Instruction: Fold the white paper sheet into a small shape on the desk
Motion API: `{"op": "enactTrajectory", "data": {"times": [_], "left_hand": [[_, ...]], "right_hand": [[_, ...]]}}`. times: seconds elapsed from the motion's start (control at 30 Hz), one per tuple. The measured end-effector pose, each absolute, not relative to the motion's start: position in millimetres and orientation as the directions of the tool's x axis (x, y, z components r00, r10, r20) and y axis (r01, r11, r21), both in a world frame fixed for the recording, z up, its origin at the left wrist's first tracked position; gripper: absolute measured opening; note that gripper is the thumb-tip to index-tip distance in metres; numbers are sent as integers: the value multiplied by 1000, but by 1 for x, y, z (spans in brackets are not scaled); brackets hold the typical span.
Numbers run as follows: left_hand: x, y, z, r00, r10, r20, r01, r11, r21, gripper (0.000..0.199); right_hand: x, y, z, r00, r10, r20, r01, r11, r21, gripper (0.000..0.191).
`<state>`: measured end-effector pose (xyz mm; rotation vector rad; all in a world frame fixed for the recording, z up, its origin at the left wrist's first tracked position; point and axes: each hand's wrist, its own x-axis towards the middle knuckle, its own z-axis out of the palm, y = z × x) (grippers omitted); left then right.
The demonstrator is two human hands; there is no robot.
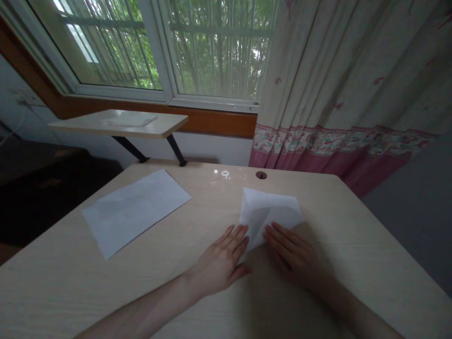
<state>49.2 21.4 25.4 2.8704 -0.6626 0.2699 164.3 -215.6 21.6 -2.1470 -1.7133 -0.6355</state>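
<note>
L fingers (236,238): extended, slightly spread, thumb out to the side, tips at the L/near-L edge of the folded paper (282,205); no grasp visible on that side. R fingers (284,238): nearly straight, close together, laid over the near-R part of same sheet; thumb mostly in shadow, so can't tell if it's pinching the edge or just pressing. Left hand (221,263) palm down, back of hand up, forearm in from bottom L. Right hand (300,256) also palm down, angled in from bottom R, darker, w/ shadow on the desk below it. Folded paper is white, flat on the desk (197,235), R of center, just beyond both hands; diagonal fold/shade line runs across it, upper-L corner folded too, AFAICT. Well apart on the L: white sheet (136,212), rectangular, lying at an angle, untouched; can't tell if 1 pc or several. Desk is light wood-look, w/ round brown cable grommet (261,175) near far edge, just beyond the folded paper. Far L: raised shelf (77,125) on black supports (130,148), w/ thin pale flat item (130,120) on top, can't ID. Bkgd: sliding window (219,56) w/ bars + greenery outside, brown wood trim (222,123) under it, curtain (339,70) on the R, off-white w/ floral band + pink hem. Dark furniture (42,183) low at far L, details too dim.
</note>
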Motion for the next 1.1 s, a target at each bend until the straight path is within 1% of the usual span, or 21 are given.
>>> {"op": "enactTrajectory", "data": {"times": [0.17, 0.33, 0.4, 0.5, 0.6, 0.7, 0.8, 0.9, 0.97, 1.1], "left_hand": [[48, 21, 28, 866, -432, 252, -470, -875, 117, 62], [44, 17, 28, 847, -447, 287, -493, -863, 111, 51], [43, 16, 26, 836, -461, 298, -507, -856, 98, 48], [43, 16, 24, 814, -488, 315, -537, -839, 89, 46], [43, 15, 24, 791, -521, 321, -576, -811, 101, 42], [44, 15, 27, 801, -513, 308, -576, -800, 167, 35], [44, 16, 31, 824, -492, 280, -561, -773, 295, 28], [44, 18, 34, 825, -505, 254, -565, -726, 393, 34], [45, 19, 35, 827, -508, 240, -561, -715, 418, 36], [45, 13, 36, 846, -477, 238, -532, -731, 426, 29]], "right_hand": [[170, -210, 19, 255, 819, 514, 966, -234, -107, 47], [171, -211, 18, 343, 822, 455, 938, -279, -205, 48], [172, -211, 17, 370, 819, 439, 928, -299, -224, 47], [174, -211, 15, 390, 816, 427, 920, -328, -213, 45], [175, -208, 14, 442, 777, 448, 897, -377, -232, 40], [174, -204, 14, 532, 712, 458, 846, -420, -329, 40], [172, -200, 14, 574, 677, 460, 815, -417, -402, 45], [171, -200, 13, 587, 665, 461, 803, -411, -431, 55], [170, -201, 12, 611, 651, 451, 784, -420, -457, 61], [168, -200, 9, 665, 607, 436, 737, -438, -514, 72]]}}
